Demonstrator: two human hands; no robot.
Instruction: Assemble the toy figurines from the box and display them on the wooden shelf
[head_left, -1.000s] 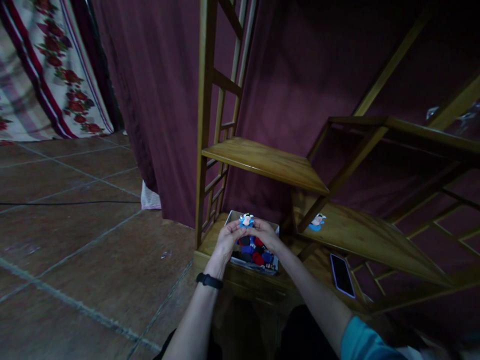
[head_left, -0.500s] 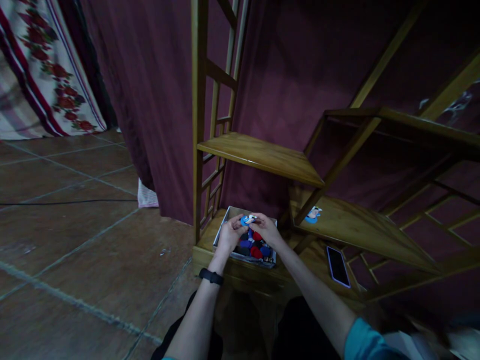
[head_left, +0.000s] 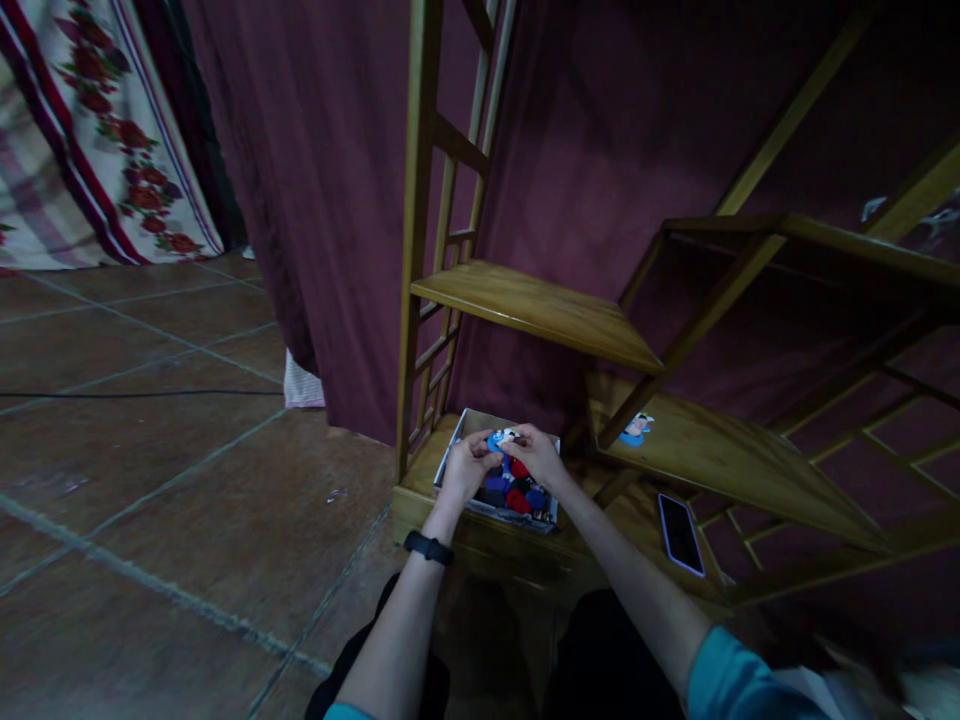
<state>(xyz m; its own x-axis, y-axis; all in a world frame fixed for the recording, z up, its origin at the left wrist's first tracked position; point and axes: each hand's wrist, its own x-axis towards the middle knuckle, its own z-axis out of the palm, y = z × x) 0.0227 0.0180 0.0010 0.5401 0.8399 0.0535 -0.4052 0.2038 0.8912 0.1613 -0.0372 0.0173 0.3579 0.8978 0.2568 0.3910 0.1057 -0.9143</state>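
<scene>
Between both hands is a small blue and white figure-like piece (head_left: 501, 438), too small to make out fully. My left hand (head_left: 466, 466) grips its left side, with a dark band on the wrist. On its right side, the fingers of my right hand (head_left: 536, 455) pinch it. Both hands are above an open cardboard box (head_left: 455, 440) on the lowest shelf. Inside lie several red, blue and dark rounded items (head_left: 517, 500), partly hidden by the hands.
A blue and pale cutout-like piece (head_left: 637, 429) lies on the shelf (head_left: 720, 450) to the right. Below it is a phone (head_left: 680, 535) with a light edge. Wooden uprights (head_left: 418, 230) and a higher shelf board (head_left: 540, 312) surround the box. A dark cable (head_left: 135, 394) crosses the tiled floor.
The whole view has shifted slightly, with the shelf and box appearing a little further right. Both hands keep hold of the blue and white piece above the box.
</scene>
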